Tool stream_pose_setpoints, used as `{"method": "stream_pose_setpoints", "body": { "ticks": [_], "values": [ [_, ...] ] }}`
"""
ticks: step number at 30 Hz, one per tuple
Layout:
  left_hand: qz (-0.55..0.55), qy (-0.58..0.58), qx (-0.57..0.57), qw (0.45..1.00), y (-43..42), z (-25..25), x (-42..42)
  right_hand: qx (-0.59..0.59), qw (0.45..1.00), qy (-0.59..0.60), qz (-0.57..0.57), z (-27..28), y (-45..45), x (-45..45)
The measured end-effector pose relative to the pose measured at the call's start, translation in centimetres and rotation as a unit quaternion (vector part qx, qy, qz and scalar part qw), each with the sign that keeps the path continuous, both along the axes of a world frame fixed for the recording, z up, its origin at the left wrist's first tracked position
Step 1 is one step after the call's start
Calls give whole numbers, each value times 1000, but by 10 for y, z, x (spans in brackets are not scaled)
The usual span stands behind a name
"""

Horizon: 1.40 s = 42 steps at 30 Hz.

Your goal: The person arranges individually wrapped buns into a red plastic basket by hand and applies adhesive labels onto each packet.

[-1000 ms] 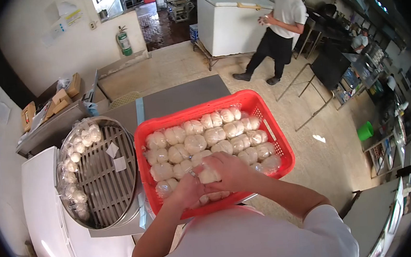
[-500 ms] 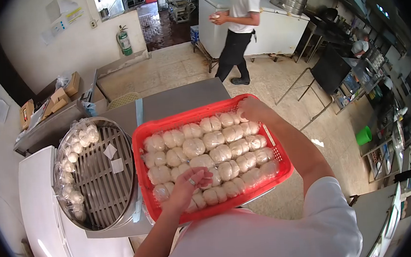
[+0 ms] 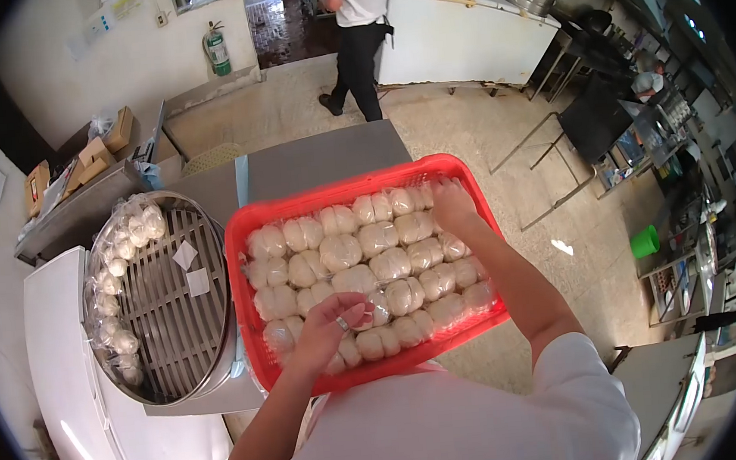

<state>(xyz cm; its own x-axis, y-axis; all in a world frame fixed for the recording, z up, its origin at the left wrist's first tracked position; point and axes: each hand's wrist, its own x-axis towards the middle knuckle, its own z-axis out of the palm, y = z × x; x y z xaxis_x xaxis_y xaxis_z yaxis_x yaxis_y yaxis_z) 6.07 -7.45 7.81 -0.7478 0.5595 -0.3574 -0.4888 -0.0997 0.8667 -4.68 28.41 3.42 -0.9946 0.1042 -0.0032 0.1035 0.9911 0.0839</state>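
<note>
A red plastic basket [image 3: 246, 322] holds rows of pale round dough buns [image 3: 339, 251] in clear plastic wrap. My right hand [image 3: 454, 206] is at the basket's far right corner, fingers bent down around a wrapped bun at the end of a row. The fingertips are partly hidden. Over the front left rows, my left hand [image 3: 334, 323] hovers with its fingers loosely curled and apart, a ring on one finger. To the left stands a round slatted metal steamer tray [image 3: 166, 306], with a curved string of smaller wrapped dough balls [image 3: 118, 267] along its left side.
Two white paper squares [image 3: 197, 282] lie on the slats. Basket and steamer rest on a grey metal table [image 3: 319, 160]. A white chest freezer [image 3: 461, 37] stands behind, with a person [image 3: 362, 40] walking near it. At right are a black chair [image 3: 592, 130] and a green bucket [image 3: 645, 241].
My right hand has shifted slightly toward me along the basket's right end. My left hand stays over the buns. The person behind has walked to the left, and the view has shifted slightly.
</note>
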Motion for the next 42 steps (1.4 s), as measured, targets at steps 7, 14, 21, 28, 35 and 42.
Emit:
{"method": "stream_pose_setpoints", "body": {
  "ticks": [7,14,21,28,35,42],
  "values": [
    [-3,8,3,1000,0,-8,1,-176,981,54,68,-12,21,12],
    [-12,69,-46,997,2,-16,-1,-12,992,-20,125,-33,13,13],
    [175,161,-7,971,-23,-14,16,-57,967,193,158,-56,8,8],
    [504,216,-74,833,-155,-37,38,-282,927,223,103,0,-31,30],
    [377,320,-500,711,-184,-134,82,-420,884,196,56,26,-143,78],
    [185,246,-590,746,-168,-137,40,-433,863,182,186,29,-247,104]
  ]
}}
